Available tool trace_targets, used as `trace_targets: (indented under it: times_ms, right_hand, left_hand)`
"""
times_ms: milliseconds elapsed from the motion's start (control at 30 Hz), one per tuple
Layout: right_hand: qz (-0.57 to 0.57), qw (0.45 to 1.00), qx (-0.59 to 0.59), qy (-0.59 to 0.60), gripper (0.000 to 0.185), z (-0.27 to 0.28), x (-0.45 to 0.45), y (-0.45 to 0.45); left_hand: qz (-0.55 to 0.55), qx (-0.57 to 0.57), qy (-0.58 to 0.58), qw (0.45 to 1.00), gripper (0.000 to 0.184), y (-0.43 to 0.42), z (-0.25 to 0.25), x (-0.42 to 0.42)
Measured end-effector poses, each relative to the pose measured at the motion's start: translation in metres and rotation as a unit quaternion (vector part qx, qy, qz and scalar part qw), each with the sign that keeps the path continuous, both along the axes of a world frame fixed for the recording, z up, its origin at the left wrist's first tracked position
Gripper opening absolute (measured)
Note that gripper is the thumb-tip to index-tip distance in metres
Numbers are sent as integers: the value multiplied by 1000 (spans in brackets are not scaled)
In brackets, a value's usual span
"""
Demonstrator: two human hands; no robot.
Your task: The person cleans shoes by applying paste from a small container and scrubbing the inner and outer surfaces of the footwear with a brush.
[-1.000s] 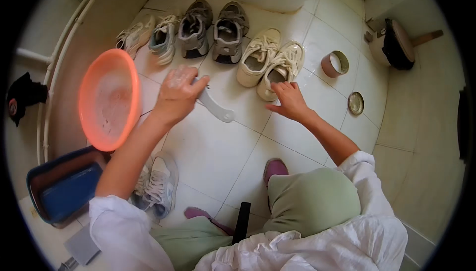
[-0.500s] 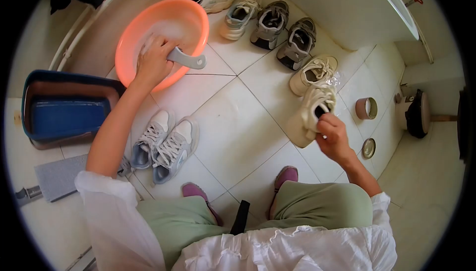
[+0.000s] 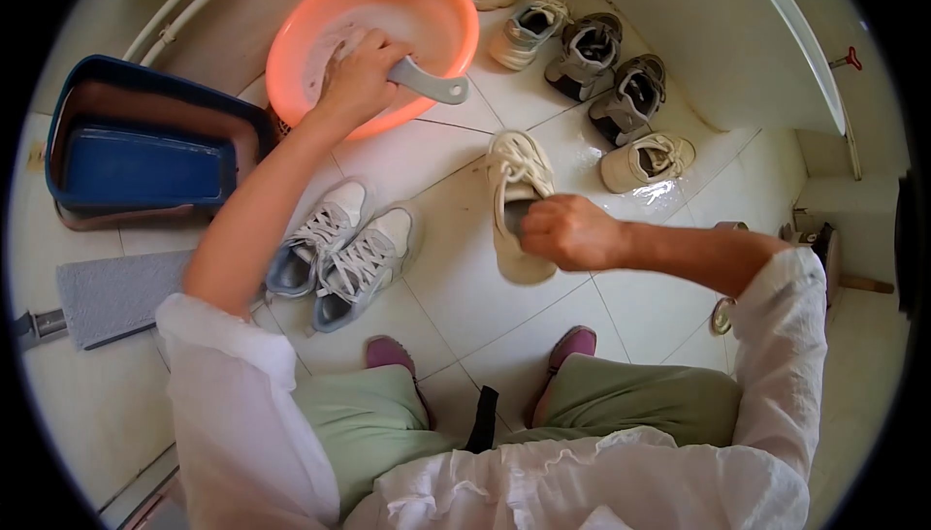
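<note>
Pale tiles (image 3: 451, 239) with dark diagonal seams pave the floor, a wet patch (image 3: 659, 198) glistening between two and three o'clock, while a white panel (image 3: 713, 55) rises at two and light pipes (image 3: 167, 37) run along the wall at ten. Near the dial's centre, the right hand (image 3: 572, 232) is clamped on the cream shoe (image 3: 514, 157) at its opening; whether the sole meets the floor, I cannot tell. At eleven, the left hand (image 3: 364, 74) is closed round a grey handle (image 3: 432, 84) above the orange basin (image 3: 281, 55).
</note>
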State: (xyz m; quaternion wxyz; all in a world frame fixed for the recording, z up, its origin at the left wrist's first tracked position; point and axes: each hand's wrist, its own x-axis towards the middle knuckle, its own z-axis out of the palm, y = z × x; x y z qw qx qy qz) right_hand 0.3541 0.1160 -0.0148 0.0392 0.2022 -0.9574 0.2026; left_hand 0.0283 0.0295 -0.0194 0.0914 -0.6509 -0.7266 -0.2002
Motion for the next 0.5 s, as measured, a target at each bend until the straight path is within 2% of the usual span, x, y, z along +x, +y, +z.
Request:
trace_targets:
  times_ms: [133,200,267,300,367,400,467,500]
  right_hand:
    - [-48,998,46,7,10,-63,-22,22]
    - [-67,996,56,8,10,-88,-18,24]
    - [-82,989,72,-101,12,-103,-12,27]
    - [-83,989,71,-101,12,-103,-12,32]
    - [-61,987,-93,-116,18,-104,-13,41]
    - [-60,987,-93,-118,18,-98,-13,40]
    - [-166,966,-172,-96,26,-80,-16,38]
    - [-174,973,-134,-70,37,-82,-17,41]
  left_hand:
    - [40,-33,-21,998,34,7,-7,-4]
    - [38,-13,-57,998,45,9,-14,-3]
    - [29,-25,-32,999,39,7,-19,-5]
    - [19,-36,-7,999,35,8,-22,-7]
    - [24,-30,-23,999,34,9,-29,-9]
    - [30,-24,-40,998,33,10,-33,-9]
    - [35,-12,-32,999,36,16,-38,-11]
    - [38,0,-22,999,40,17,-36,-11]
